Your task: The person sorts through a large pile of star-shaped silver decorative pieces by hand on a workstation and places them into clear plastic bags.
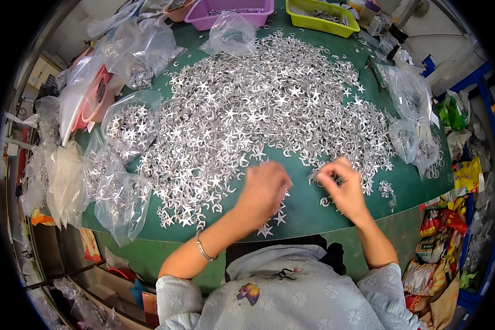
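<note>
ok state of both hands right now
Left hand: blurred; open or closed cannot be told.
Right hand: half-curled near silver pieces; whether holding any cannot be told.

A workshop is showing itself: small silvery star-shaped and curved pieces (247,113) are covering much of a green worktop (311,223), clear plastic bags (127,206) are holding more at left, a blue-framed rack (470,301) is standing at right.

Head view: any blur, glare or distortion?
Head view: left hand looks motion-blurred; head view: silvery star-shaped pieces and clear plastic bags glint; head view: near edge of the green tabletop bows, corners black.
</note>
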### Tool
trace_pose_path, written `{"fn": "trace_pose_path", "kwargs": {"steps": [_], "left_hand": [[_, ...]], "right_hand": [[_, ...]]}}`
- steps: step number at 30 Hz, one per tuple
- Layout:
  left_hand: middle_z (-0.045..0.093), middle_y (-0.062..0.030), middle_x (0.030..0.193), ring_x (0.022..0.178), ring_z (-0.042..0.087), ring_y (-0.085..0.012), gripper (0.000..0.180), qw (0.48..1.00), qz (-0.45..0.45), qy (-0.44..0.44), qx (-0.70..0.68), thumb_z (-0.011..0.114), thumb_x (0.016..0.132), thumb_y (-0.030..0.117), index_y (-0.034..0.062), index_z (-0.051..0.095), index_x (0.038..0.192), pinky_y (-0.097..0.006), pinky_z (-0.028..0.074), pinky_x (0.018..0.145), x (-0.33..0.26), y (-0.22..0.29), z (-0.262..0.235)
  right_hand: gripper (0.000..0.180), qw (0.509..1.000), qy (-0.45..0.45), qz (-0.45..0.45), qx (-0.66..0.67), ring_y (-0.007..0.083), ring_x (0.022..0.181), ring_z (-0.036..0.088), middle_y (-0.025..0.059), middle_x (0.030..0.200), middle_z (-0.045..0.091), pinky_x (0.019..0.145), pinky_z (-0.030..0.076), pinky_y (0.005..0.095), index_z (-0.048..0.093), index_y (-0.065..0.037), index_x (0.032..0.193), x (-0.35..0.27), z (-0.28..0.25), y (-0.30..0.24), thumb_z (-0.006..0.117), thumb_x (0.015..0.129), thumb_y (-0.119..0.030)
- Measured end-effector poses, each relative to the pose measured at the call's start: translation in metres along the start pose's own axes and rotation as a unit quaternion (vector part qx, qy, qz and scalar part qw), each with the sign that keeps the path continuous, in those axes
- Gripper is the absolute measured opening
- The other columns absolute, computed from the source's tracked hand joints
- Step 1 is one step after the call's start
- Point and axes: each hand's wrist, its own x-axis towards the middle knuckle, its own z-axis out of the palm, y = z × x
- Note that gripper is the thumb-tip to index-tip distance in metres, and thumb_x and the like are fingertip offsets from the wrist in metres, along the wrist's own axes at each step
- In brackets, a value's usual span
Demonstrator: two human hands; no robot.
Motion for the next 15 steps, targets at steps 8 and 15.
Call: {"fn": "trace_pose_path", "kwargs": {"steps": [8, 15], "left_hand": [[0.053, -0.0128, 0.112, 0.107, 0.050, -0.0308, 0.035, 0.967, -0.084, 0.108, 0.215, 0.063, 0.080, 0.002, 0.0072, 0.054, 0.114, -0.040, 0.035, 0.086, 0.029, -0.035, -0.037], [0.055, -0.0096, 0.109, 0.103, 0.052, -0.0263, 0.036, 0.990, 0.035, -0.045, 0.131, 0.064, 0.081, 0.007, 0.0071, 0.057, 0.117, -0.040, 0.035, 0.086, 0.053, -0.014, 0.024]], "right_hand": [[0.019, 0.976, -0.066, -0.134, -0.161, 0.0265, 0.089, 0.048, 0.0069, 0.091, 0.055, 0.077, 0.035, 0.0370, 0.063, -0.007, 0.083, -0.018, 0.027, -0.006, 0.076, 0.072, -0.016], [0.017, 0.924, 0.040, -0.096, -0.367, 0.0262, 0.096, 0.047, 0.0073, 0.100, 0.054, 0.081, 0.034, 0.0387, 0.065, -0.005, 0.084, 0.004, -0.001, 0.015, 0.073, 0.072, -0.012]]}}
